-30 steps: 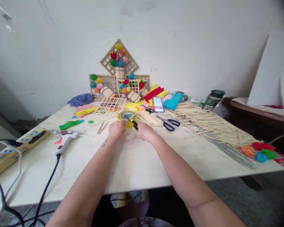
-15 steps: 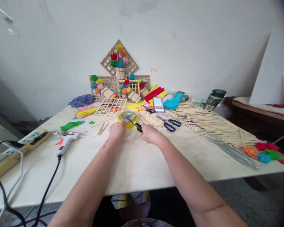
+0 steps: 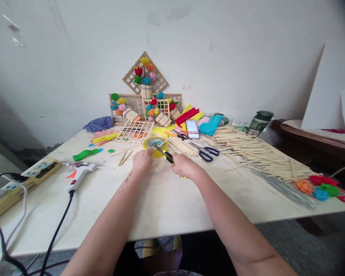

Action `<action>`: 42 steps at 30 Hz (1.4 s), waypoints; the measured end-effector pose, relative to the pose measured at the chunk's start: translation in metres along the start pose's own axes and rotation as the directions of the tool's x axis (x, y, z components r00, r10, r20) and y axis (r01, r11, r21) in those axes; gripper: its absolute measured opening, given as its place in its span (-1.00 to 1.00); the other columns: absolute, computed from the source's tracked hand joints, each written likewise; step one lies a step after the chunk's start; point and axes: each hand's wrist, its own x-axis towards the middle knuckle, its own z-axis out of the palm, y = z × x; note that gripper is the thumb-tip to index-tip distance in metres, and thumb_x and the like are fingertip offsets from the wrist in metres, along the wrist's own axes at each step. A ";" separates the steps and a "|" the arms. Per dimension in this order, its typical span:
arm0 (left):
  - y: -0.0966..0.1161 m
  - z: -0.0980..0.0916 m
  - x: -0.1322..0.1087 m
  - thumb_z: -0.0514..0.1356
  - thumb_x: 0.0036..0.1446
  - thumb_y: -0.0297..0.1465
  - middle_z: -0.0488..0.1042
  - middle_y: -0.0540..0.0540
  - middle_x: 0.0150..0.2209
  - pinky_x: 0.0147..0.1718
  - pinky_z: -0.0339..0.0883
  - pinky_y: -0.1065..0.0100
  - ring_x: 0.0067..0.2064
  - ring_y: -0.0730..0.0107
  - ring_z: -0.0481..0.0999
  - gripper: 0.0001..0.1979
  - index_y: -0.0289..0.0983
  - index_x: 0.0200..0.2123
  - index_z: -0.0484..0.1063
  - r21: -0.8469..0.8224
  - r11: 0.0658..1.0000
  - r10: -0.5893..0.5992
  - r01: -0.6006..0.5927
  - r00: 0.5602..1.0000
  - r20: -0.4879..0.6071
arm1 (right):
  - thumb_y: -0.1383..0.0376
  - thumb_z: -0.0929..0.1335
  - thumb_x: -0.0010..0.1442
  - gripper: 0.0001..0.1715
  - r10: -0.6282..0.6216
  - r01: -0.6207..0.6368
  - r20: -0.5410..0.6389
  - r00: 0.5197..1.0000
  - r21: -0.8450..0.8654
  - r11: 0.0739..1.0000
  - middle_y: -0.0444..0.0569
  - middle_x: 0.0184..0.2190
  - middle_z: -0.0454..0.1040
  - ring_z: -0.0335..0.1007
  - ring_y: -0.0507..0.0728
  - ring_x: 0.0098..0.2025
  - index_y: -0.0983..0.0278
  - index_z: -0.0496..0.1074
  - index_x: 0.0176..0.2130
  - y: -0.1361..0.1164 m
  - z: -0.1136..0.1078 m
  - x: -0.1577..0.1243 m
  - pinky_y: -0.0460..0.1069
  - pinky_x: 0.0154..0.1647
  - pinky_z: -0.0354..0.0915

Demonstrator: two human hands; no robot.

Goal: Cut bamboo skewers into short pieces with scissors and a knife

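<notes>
In my right hand (image 3: 181, 165) is a black and yellow utility knife (image 3: 168, 156), its blade pointing up and left over a roll of yellow tape (image 3: 145, 143). My left hand (image 3: 143, 159) is closed at the near left edge of the roll, by the blade's tip; what its fingers pinch is too small to make out. Something yellow lies between the hands, below the roll. Thin wooden sticks (image 3: 125, 157) lie left of the roll, and blue-handled scissors (image 3: 206, 152) lie to its right.
A white glue gun (image 3: 81, 174) and a power strip (image 3: 36, 176) with cords are at left. Lattice panels (image 3: 128, 100) with paper flowers stand at the wall. Many sticks (image 3: 264, 151), wires (image 3: 284, 188) and paper flowers (image 3: 304, 186) cover the right side. A dark bottle (image 3: 260, 122) is behind.
The view has shifted slightly, so the whole scene sits a little lower. Both hands and the knife keep nearly the same places over the table.
</notes>
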 end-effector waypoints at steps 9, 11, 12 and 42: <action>0.002 -0.007 -0.001 -0.22 0.16 -0.26 0.47 -0.23 -0.29 -0.28 0.25 0.24 -0.21 0.17 0.45 -0.57 -0.23 -0.16 0.37 0.050 0.997 0.053 -0.055 0.998 0.024 | 0.34 0.30 -0.03 -0.57 0.024 -0.024 -0.025 0.999 -0.002 1.000 0.14 -0.18 0.43 0.37 0.21 -0.16 0.33 0.27 -0.10 -0.011 0.010 0.032 -0.03 -0.28 0.26; 0.003 -0.008 -0.001 -0.22 0.16 -0.26 0.47 -0.23 -0.29 -0.29 0.25 0.23 -0.21 0.16 0.45 -0.57 -0.23 -0.15 0.37 0.047 0.998 0.046 -0.047 0.999 0.030 | 0.32 0.31 -0.04 -0.54 0.041 -0.041 -0.031 0.999 0.002 0.999 0.14 -0.18 0.42 0.36 0.22 -0.15 0.33 0.26 -0.09 -0.013 0.014 0.036 -0.01 -0.26 0.26; 0.004 -0.007 -0.001 -0.23 0.16 -0.25 0.47 -0.23 -0.30 -0.30 0.26 0.23 -0.21 0.17 0.45 -0.57 -0.23 -0.15 0.37 0.040 0.998 0.037 -0.038 0.999 0.031 | 0.31 0.31 -0.03 -0.53 0.043 -0.043 -0.037 0.998 0.000 0.999 0.14 -0.18 0.42 0.36 0.22 -0.15 0.33 0.25 -0.08 -0.014 0.014 0.036 -0.01 -0.25 0.26; 0.001 -0.003 -0.001 -0.21 0.16 -0.21 0.47 -0.20 -0.26 -0.30 0.27 0.29 -0.20 0.21 0.45 -0.57 -0.20 -0.17 0.38 0.000 1.000 0.007 -0.007 0.999 0.036 | 0.32 0.25 0.04 -0.66 -0.011 0.010 0.033 0.999 0.028 1.000 0.05 -0.37 0.47 0.41 0.09 -0.49 0.32 0.27 -0.13 0.005 -0.004 -0.003 -0.05 -0.46 0.27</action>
